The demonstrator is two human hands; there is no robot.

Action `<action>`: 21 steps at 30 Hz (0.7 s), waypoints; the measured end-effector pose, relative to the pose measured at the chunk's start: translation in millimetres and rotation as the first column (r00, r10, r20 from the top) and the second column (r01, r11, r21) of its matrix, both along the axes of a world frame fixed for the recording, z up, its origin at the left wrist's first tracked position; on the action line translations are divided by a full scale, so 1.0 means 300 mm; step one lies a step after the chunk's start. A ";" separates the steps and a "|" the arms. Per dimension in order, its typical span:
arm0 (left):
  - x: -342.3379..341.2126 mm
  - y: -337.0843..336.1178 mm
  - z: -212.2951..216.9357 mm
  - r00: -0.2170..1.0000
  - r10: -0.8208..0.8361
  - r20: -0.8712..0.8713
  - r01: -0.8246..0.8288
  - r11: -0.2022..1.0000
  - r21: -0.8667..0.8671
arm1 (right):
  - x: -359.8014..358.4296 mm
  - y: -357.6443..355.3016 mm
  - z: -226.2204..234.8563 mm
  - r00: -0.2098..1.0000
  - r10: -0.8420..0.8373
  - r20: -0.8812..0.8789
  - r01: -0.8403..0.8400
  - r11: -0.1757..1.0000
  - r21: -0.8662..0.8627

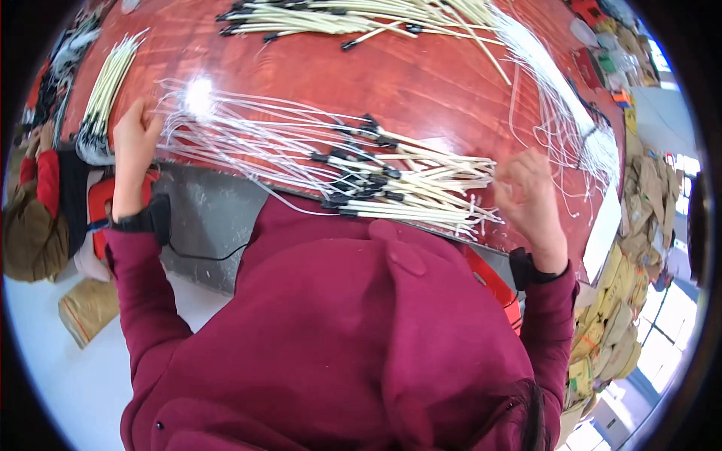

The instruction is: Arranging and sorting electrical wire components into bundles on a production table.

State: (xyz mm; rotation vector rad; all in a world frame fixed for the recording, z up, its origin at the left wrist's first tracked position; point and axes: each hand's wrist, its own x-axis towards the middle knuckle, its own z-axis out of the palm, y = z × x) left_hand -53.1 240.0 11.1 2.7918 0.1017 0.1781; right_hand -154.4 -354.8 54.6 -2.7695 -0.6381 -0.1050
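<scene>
A bundle of cables [398, 180] lies across the near edge of the red table [436, 83]. It is made of cream tubes with black connectors and thin white wire tails. My left hand [135, 143] grips the thin white wire tails at the bundle's left end, by the table edge. My right hand [530, 199] is curled around the cream tube ends at the bundle's right end. Both wrists wear black bands over maroon sleeves.
A second pile of cream cables [353, 19] lies at the far side and a tidy bunch [105, 90] at the left. Loose white wires [560, 98] hang off the right edge. Another person's sleeve [34, 218] is at left. Stacked bags [624, 308] stand at right.
</scene>
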 end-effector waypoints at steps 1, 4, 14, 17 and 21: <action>-0.024 -0.002 -0.025 1.000 -0.002 0.010 0.002 1.000 -0.022 | -0.007 0.013 0.003 0.999 0.016 -0.043 -0.016 1.000 0.000; 0.000 -0.091 -0.018 0.971 -0.192 0.142 0.185 0.981 0.066 | -0.026 0.011 0.007 1.000 -0.009 0.001 0.009 1.000 0.029; 0.037 -0.918 0.045 0.514 -0.827 0.227 0.849 0.453 -0.273 | 0.070 -0.154 -0.136 0.955 -0.261 0.138 0.267 0.963 -0.026; 0.042 -1.026 0.034 0.419 -0.890 0.177 0.892 0.368 -0.263 | 0.049 -0.125 -0.176 0.950 -0.291 0.110 0.304 0.943 -0.132; 0.084 -1.135 0.028 0.374 -0.925 0.068 0.898 0.342 -0.277 | 0.008 -0.098 -0.129 0.983 -0.182 -0.031 0.176 0.976 -0.131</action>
